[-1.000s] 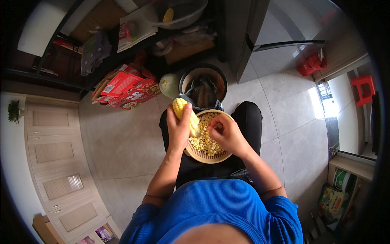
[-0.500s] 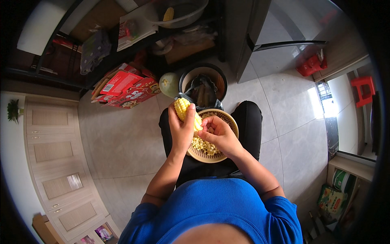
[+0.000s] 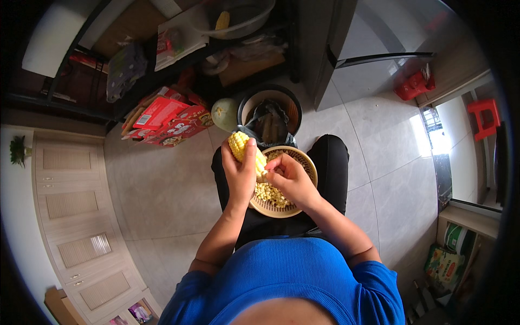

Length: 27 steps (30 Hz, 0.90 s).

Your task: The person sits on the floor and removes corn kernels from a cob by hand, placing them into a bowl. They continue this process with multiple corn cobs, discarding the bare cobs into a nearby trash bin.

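A yellow ear of corn [image 3: 238, 144] is wrapped in my left hand [image 3: 239, 172], tilted with its upper end pointing away to the left. My right hand [image 3: 295, 183] is closed, its thumb and fingertips pressed against the cob's lower right end. Whether a loose kernel sits between those fingertips is hidden. Both hands are over a round tan basket [image 3: 313, 169] resting on my lap between my thighs. Loose pale yellow kernels [image 3: 271, 195] lie inside it, partly covered by my hands.
Just beyond the basket stands a round bin [image 3: 296, 103] lined with a black bag. Left of it are a pale green melon [image 3: 224, 114] and red cardboard boxes [image 3: 168, 122]. On the shelf, a clear bowl [image 3: 254, 27] holds another ear of corn [image 3: 222, 20]. A grey fridge [image 3: 379, 32] stands right.
The ear of corn and my left hand have shifted slightly left and down. My right fingers have curled in more tightly at the cob's lower end.
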Available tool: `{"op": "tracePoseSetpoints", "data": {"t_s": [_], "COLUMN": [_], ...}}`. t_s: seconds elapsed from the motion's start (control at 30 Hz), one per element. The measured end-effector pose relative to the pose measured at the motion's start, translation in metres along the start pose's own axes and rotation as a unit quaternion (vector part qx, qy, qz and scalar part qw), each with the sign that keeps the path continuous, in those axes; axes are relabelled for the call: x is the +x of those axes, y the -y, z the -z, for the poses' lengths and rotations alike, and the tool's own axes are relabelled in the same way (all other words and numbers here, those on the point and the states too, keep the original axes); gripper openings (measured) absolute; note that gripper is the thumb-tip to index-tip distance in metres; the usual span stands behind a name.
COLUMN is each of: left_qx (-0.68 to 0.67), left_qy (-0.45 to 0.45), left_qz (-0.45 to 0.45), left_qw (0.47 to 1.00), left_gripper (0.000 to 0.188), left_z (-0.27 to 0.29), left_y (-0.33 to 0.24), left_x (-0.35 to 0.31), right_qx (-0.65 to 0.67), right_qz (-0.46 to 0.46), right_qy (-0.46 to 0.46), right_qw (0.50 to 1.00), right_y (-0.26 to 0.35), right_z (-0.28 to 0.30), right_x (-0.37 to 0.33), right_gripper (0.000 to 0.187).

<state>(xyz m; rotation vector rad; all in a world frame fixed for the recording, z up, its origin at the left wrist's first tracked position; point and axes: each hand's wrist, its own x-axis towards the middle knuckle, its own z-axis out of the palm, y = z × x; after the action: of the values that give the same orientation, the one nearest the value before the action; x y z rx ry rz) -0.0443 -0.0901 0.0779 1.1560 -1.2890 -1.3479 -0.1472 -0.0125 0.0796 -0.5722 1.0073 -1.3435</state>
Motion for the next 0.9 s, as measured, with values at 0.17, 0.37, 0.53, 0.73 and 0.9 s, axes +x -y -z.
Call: {"op": "tracePoseSetpoints", "data": {"t_s": [0.17, 0.37, 0.53, 0.73, 0.9], "left_qx": [-0.015, -0.226, -0.311, -0.276, -0.253], "left_qy": [0.004, 0.0, 0.03, 0.139, 0.151], "left_qz": [0.015, 0.179, 0.233, 0.154, 0.123], "left_qw": [1.0, 0.958, 0.921, 0.938, 0.948], "left_gripper": [0.021, 0.026, 0.032, 0.042, 0.044], "left_z": [-0.002, -0.005, 0.005, 0.004, 0.004], "left_y": [-0.003, -0.02, -0.015, -0.013, -0.014], "left_x": [0.003, 0.006, 0.008, 0.0, -0.001], "right_qx": [-0.15, -0.007, 0.129, -0.033, -0.048], "right_qz": [0.107, 0.047, -0.042, -0.059, -0.037], "right_qy": [-0.033, -0.055, -0.025, 0.004, 0.004], "right_qw": [0.982, 0.997, 0.99, 0.998, 0.998], "right_y": [0.005, 0.002, 0.001, 0.003, 0.004], "right_z": [-0.006, 0.002, 0.014, 0.003, 0.001], "right_x": [-0.008, -0.009, -0.004, 0.0, 0.004], "right_gripper": [0.016, 0.012, 0.011, 0.031, 0.032]}}
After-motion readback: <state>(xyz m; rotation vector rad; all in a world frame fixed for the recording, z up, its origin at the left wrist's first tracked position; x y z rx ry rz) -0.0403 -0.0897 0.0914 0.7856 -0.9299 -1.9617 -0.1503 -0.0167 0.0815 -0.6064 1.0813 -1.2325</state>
